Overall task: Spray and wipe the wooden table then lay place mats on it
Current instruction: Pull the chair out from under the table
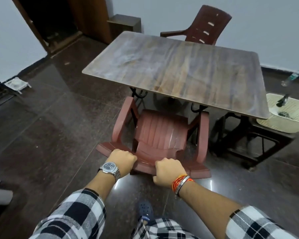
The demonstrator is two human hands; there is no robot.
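Observation:
The wooden table (pixel 179 69) stands ahead of me with a bare, streaky top. A red-brown plastic chair (pixel 160 131) is tucked partly under its near edge, its backrest towards me. My left hand (pixel 122 160), with a watch on the wrist, grips the left part of the backrest's top. My right hand (pixel 169 171), with bangles and red threads on the wrist, grips the backrest's top further right. No spray bottle, cloth or place mat shows on the table.
A second, darker plastic chair (pixel 205 26) stands at the table's far side. A cream basket (pixel 286 114) with dark items sits on a low stand to the right. A clear bottle (pixel 292 77) lies by the right wall. Dark glossy floor surrounds the table; a doorway (pixel 55 19) is at far left.

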